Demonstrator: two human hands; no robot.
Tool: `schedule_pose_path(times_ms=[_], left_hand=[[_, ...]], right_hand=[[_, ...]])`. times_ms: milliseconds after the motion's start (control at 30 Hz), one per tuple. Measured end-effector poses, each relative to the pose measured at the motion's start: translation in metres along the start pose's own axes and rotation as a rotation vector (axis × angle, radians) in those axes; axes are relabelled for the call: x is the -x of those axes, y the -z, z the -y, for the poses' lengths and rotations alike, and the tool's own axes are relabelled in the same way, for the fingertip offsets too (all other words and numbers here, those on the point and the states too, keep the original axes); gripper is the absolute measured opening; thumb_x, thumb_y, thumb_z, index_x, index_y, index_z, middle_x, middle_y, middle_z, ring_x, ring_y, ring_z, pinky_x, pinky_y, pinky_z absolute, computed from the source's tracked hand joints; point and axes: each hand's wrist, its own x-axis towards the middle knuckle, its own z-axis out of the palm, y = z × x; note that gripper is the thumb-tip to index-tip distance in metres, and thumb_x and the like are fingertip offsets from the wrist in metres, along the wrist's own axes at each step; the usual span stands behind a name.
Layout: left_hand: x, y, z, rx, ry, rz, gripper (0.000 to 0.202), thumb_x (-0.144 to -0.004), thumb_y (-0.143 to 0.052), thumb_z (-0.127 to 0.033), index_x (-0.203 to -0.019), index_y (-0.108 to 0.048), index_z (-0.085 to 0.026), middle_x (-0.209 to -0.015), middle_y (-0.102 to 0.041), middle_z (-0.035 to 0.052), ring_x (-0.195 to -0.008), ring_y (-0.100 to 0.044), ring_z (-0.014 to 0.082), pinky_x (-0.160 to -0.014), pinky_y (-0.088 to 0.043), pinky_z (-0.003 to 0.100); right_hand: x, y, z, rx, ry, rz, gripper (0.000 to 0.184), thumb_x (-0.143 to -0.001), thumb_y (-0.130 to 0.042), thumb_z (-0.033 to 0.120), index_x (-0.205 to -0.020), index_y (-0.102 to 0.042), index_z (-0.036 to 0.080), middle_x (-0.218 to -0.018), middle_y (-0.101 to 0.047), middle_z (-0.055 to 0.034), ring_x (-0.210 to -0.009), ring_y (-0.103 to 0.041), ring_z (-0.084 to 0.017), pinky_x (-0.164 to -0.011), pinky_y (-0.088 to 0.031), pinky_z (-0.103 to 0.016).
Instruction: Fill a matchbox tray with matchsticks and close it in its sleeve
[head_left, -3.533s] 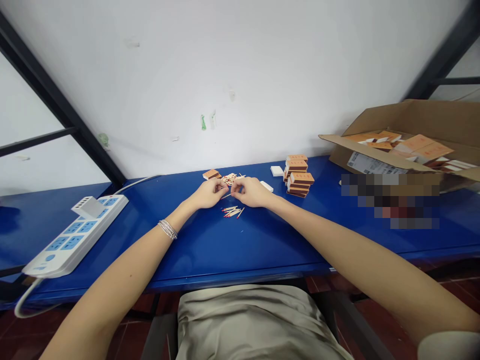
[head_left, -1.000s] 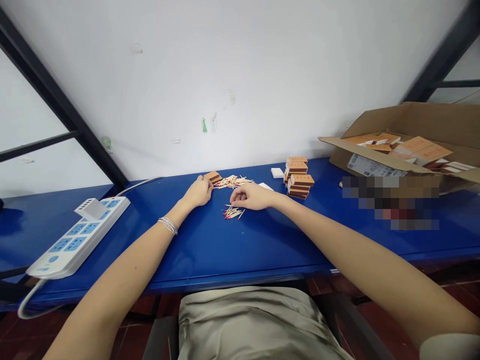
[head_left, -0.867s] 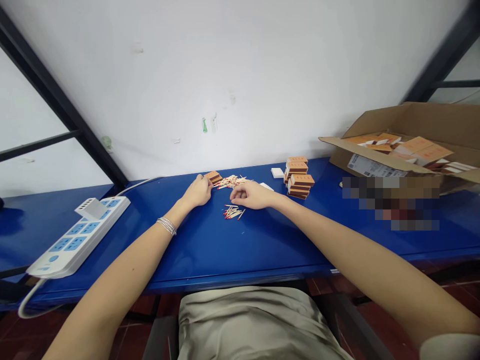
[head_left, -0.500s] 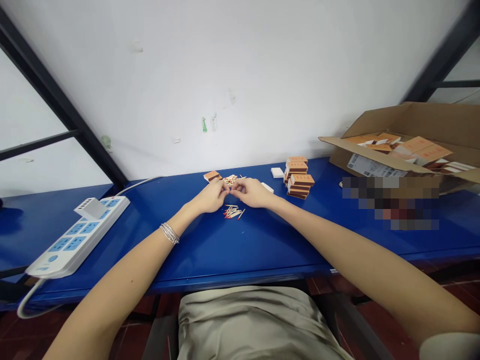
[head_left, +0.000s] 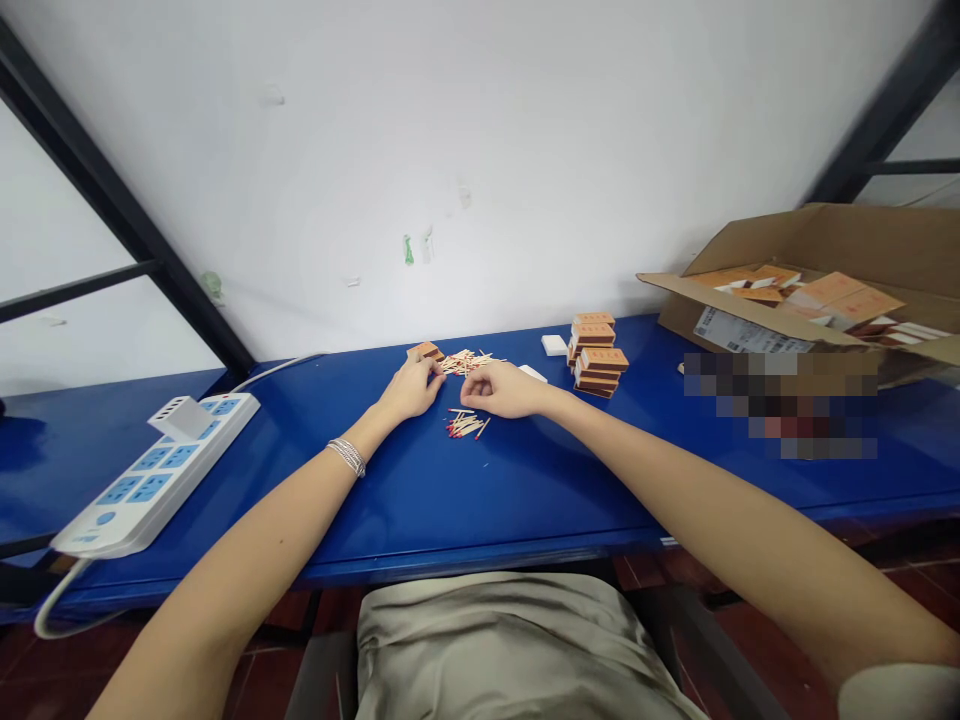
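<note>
Loose matches point(head_left: 472, 361) with pale sticks and red heads lie heaped on the blue table just beyond my hands. A smaller cluster of matches point(head_left: 465, 426) lies on the near side, below my right hand. At the left edge of the heap, my left hand point(head_left: 414, 386) has its thumb and index finger apart, with no match visible between them. An orange matchbox point(head_left: 426, 350) sits right behind that hand, partly covered by it. My right hand point(head_left: 501, 389) hovers between the two groups of matches, fingers curled and fingertips together. Whatever they pinch, if anything, is too small to see.
Orange matchboxes point(head_left: 598, 357) stand stacked on the right, beside a white box tray point(head_left: 554, 345). Another white piece point(head_left: 533, 373) is partly behind my right hand. A cardboard carton point(head_left: 750, 325) of matchboxes stands far right; a white power strip point(head_left: 157, 470) lies left.
My hands, fingertips together half a second ago, have separated. The left has moved left toward the matchbox, uncovering more of the heap. The right has stayed nearly in place.
</note>
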Motion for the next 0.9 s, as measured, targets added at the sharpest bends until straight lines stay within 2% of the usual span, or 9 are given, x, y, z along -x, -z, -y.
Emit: schedule_pose_path(times_ms=[333, 433, 533, 633, 767, 900], left_hand=[[-0.003, -0.002, -0.004, -0.056, 0.048, -0.005, 0.017, -0.088, -0.048, -0.031, -0.092, -0.059, -0.019, -0.102, -0.057, 0.0114, -0.104, -0.056, 0.0263, -0.091, -0.047, 0.04], [-0.003, -0.001, -0.005, -0.05, 0.062, -0.019, 0.019, -0.087, -0.049, -0.032, -0.097, -0.058, -0.019, -0.105, -0.056, 0.0115, -0.099, -0.058, 0.0255, -0.089, -0.047, 0.04], [-0.002, 0.0, -0.006, -0.06, 0.071, -0.012, 0.017, -0.087, -0.049, -0.031, -0.092, -0.059, -0.02, -0.104, -0.056, 0.0115, -0.096, -0.059, 0.0259, -0.088, -0.048, 0.041], [-0.002, 0.002, -0.007, -0.066, 0.065, 0.008, 0.015, -0.086, -0.048, -0.028, -0.087, -0.06, -0.019, -0.101, -0.056, 0.0115, -0.1, -0.058, 0.027, -0.089, -0.047, 0.041], [0.0, 0.007, -0.01, -0.036, 0.035, 0.032, 0.015, -0.087, -0.046, -0.025, -0.091, -0.059, -0.018, -0.103, -0.055, 0.0121, -0.104, -0.055, 0.026, -0.091, -0.046, 0.04], [0.005, 0.014, -0.017, 0.022, -0.06, 0.046, 0.016, -0.088, -0.046, -0.024, -0.09, -0.059, -0.016, -0.096, -0.055, 0.0103, -0.097, -0.055, 0.0239, -0.088, -0.046, 0.039]], right_hand=[[-0.005, -0.006, -0.011, 0.007, 0.011, -0.059, 0.014, -0.074, -0.061, 0.023, -0.083, -0.07, 0.016, -0.077, -0.071, -0.0025, -0.065, -0.061, -0.011, -0.063, -0.045, -0.022], [-0.005, -0.005, -0.009, 0.007, 0.01, -0.059, 0.014, -0.075, -0.061, 0.023, -0.082, -0.07, 0.016, -0.077, -0.07, -0.003, -0.065, -0.061, -0.011, -0.063, -0.045, -0.022], [-0.004, -0.005, -0.007, 0.008, 0.01, -0.057, 0.014, -0.076, -0.06, 0.023, -0.082, -0.07, 0.015, -0.076, -0.07, -0.0031, -0.067, -0.062, -0.012, -0.063, -0.045, -0.022], [-0.004, -0.004, -0.007, 0.013, 0.01, -0.055, 0.012, -0.076, -0.061, 0.023, -0.081, -0.07, 0.016, -0.076, -0.07, -0.0024, -0.067, -0.062, -0.012, -0.064, -0.044, -0.023], [-0.004, -0.003, -0.006, 0.06, -0.06, -0.158, 0.011, -0.076, -0.062, 0.024, -0.082, -0.068, 0.017, -0.077, -0.069, -0.0019, -0.068, -0.061, -0.013, -0.065, -0.043, -0.024], [-0.004, -0.004, -0.006, 0.11, -0.109, -0.261, 0.022, -0.078, -0.063, 0.027, -0.098, -0.065, 0.017, -0.079, -0.069, -0.0015, -0.067, -0.059, -0.013, -0.066, -0.041, -0.025]])
